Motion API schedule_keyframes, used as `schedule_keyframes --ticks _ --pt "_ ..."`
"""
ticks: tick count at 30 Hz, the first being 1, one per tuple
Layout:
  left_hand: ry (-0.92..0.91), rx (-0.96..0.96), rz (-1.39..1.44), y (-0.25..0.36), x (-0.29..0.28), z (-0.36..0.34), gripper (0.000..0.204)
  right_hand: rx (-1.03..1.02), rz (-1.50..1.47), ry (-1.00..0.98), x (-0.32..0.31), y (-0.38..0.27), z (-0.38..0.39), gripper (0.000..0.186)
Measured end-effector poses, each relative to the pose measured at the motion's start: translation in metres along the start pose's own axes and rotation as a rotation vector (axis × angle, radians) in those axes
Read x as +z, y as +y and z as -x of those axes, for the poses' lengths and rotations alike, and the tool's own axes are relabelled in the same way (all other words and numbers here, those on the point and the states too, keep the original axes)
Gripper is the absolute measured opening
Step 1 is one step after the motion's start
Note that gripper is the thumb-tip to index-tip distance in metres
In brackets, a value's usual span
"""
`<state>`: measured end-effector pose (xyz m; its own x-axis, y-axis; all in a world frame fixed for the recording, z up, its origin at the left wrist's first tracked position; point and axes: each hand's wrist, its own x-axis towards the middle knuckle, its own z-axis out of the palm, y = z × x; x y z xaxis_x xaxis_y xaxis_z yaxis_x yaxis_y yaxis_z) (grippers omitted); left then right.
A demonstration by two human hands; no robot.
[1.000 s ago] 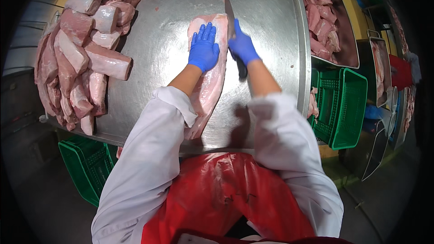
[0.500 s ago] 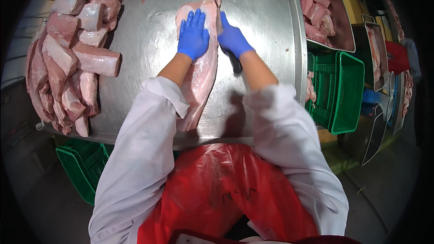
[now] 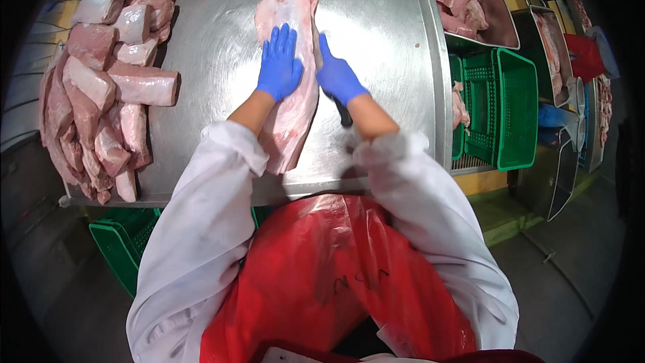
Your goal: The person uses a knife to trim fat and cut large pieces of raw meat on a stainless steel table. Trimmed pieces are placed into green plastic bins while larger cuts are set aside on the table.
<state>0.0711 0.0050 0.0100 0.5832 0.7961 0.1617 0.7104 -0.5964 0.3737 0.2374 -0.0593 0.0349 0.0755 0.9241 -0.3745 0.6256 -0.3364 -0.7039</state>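
A long slab of pale pink meat (image 3: pixel 290 131) lies lengthwise before me on the steel table (image 3: pixel 215 94). My left hand (image 3: pixel 280 67), in a blue glove, presses flat on it, fingers stretched out toward the far end. Along the slab's right edge, my right hand (image 3: pixel 340 75), also gloved in blue, grips a knife whose black handle (image 3: pixel 345 114) sticks out below the palm. Its index finger is extended forward along the knife. The blade is hard to make out against the meat's edge.
Many cut meat pieces (image 3: pixel 144 81) are heaped along the table's left side. To the right stand a metal tub of meat (image 3: pixel 507 20) and green plastic crates (image 3: pixel 517 107). Another green crate (image 3: pixel 114 242) sits below the table at left.
My right hand has drawn the knife nearer to me along the slab's right edge. My left hand stays flat on the meat. The whole view has shifted slightly.
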Motion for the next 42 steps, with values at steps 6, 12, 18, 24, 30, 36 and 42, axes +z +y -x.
schedule_keyframes --ticks 6,12,18,24,30,36,42 --pt "-0.057 -0.021 -0.036 0.017 -0.007 0.029 0.075 0.076 -0.062 -0.125 -0.013 -0.015 0.016 0.078" --pt "-0.037 -0.029 -0.014 0.017 -0.004 0.046 0.072 -0.083 -0.004 -0.056 0.039 0.014 0.122 0.077" --pt "0.066 -0.077 -0.126 -0.011 0.009 -0.02 0.069 -0.003 -0.104 -0.067 0.014 0.001 0.067 0.078" --pt "0.064 -0.109 -0.09 -0.015 0.015 -0.015 0.071 0.025 -0.06 0.005 0.067 0.015 0.152 0.084" --pt "-0.188 -0.144 -0.07 0.032 -0.004 0.037 0.07 0.015 -0.049 0.053 0.057 0.01 0.108 0.079" --pt "-0.165 -0.181 0.005 0.003 -0.014 0.037 0.063 0.059 -0.003 -0.076 0.096 0.025 0.189 0.082" --pt "-0.334 -0.674 0.038 -0.002 -0.046 -0.005 0.088 -0.024 -0.031 -0.287 0.059 0.029 0.338 0.081"
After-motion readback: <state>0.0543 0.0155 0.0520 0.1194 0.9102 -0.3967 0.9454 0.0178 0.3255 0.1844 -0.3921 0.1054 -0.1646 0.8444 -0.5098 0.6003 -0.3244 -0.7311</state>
